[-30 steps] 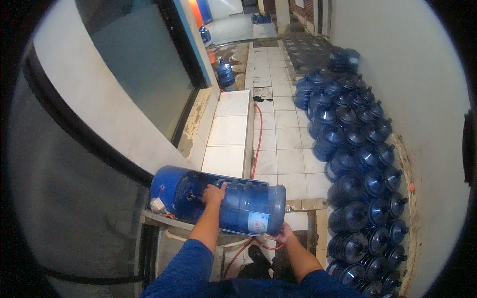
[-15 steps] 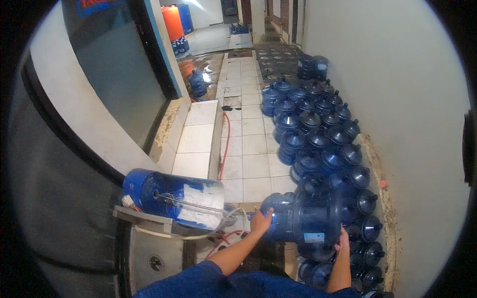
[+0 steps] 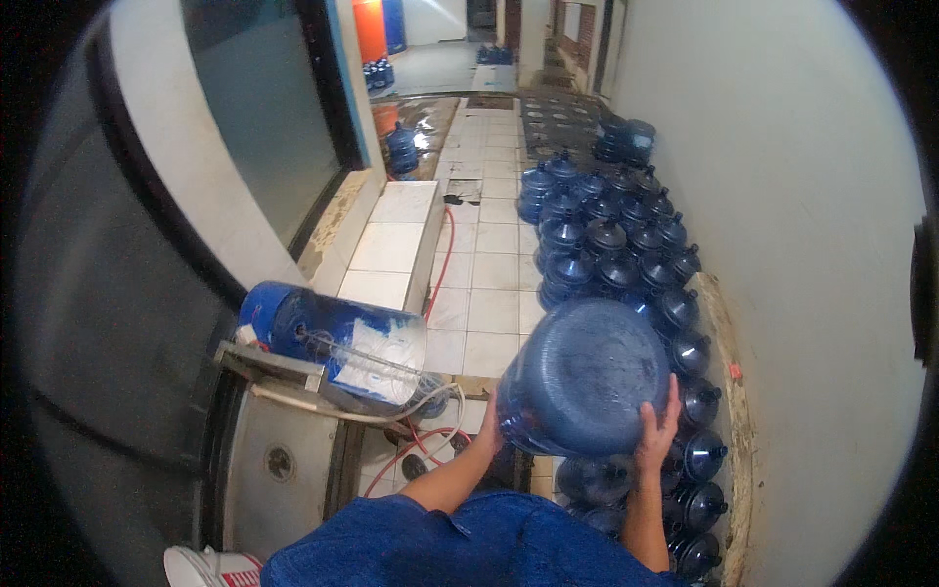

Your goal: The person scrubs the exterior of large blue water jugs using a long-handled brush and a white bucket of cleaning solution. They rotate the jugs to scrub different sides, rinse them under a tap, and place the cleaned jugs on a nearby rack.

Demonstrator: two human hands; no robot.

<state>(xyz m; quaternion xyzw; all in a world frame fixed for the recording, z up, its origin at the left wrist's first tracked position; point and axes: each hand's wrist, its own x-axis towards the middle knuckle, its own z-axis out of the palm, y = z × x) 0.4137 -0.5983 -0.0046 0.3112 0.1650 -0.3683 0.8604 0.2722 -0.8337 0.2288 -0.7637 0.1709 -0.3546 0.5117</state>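
Observation:
Between both my hands is a large blue translucent water jug (image 3: pixel 587 377), raised in front of me with its round base turned up toward me. My left hand (image 3: pixel 492 421) grips its left side, with most of the fingers hidden behind the plastic. Against the lower right of the base, my right hand (image 3: pixel 655 430) presses with thumb and fingers curved round the edge. The jug's neck is out of sight beneath its body. Below and beyond it stand rows of similar jugs (image 3: pixel 572 269) along the right wall.
A blue cylinder with a white patch (image 3: pixel 377 357) lies sideways on a ledge at left, above a metal basin (image 3: pixel 279 509). Red hose (image 3: pixel 445 259) runs along the white-tiled floor (image 3: pixel 494 269). A white and red shoe (image 3: pixel 210 567) shows at lower left. Another jug (image 3: pixel 401 149) stands farther off.
The jug has tipped from lying sideways to base-up toward me. My right hand has moved up with its base, and my left hand has shifted lower along its side.

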